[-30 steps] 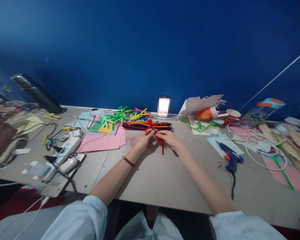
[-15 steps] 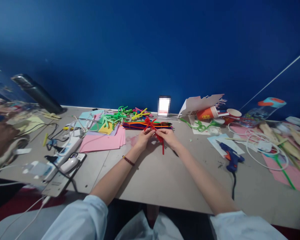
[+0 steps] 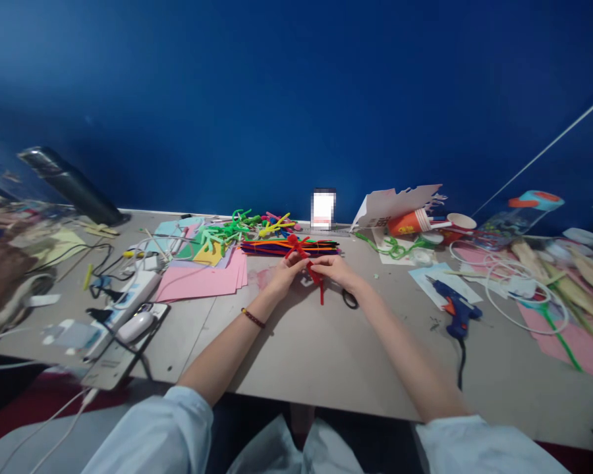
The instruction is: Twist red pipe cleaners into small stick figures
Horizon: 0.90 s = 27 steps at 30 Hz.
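Between my hands is a small red pipe-cleaner figure [image 3: 317, 275], with a rounded top, short side pieces and a straight strand hanging down. My left hand [image 3: 287, 271] pinches its upper part from the left. From the right, my right hand [image 3: 337, 271] has thumb and fingertips closed on its middle. Just behind lies a bundle of pipe cleaners [image 3: 257, 248] in several colours. Black scissor handles [image 3: 350, 299] show partly beneath my right wrist; the rest is hidden.
Pink paper sheets [image 3: 197, 280], bent green pipe cleaners [image 3: 234, 227] and a power strip [image 3: 128, 296] lie left. A phone [image 3: 323, 209] stands against the wall. Right are a blue glue gun [image 3: 454, 306] and paper cups [image 3: 410, 222]. A co-worker's arm [image 3: 2, 270] is far left.
My right hand has shifted slightly to the right along the red figure, and its fingers have moved a little. More of the scissor handles shows. My left hand stays nearly in place.
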Available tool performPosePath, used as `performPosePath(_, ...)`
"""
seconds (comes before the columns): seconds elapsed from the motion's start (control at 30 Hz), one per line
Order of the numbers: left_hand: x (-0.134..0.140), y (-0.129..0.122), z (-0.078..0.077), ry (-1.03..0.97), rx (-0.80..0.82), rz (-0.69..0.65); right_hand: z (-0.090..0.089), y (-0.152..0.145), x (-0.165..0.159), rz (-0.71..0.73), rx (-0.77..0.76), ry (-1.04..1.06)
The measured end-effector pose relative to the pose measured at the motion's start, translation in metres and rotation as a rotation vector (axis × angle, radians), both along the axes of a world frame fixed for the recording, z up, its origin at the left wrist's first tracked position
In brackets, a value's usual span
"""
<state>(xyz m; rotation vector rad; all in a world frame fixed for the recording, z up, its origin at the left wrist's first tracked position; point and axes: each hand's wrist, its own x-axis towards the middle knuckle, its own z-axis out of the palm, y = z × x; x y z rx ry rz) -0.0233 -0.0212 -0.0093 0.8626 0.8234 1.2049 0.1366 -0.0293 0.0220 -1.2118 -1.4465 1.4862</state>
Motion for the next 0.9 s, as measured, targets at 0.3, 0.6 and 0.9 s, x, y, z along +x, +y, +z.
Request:
performPosePath(0.3, 0.000, 0.002, -0.005, -0.015, 0.020, -0.017, -0.012, 0.006, -0.001, -0.156, 0.420, -0.313)
performPosePath(0.6, 0.000, -0.002, -0.001, -0.026, 0.004, -0.071, -0.012, 0.005, -0.003, -0.155, 0.694, -0.353)
performPosePath(0.9, 0.003, -0.001, -0.003, 0.013, 0.040, 0.023, -0.009, -0.002, -0.010, -0.208, 0.812, -0.538)
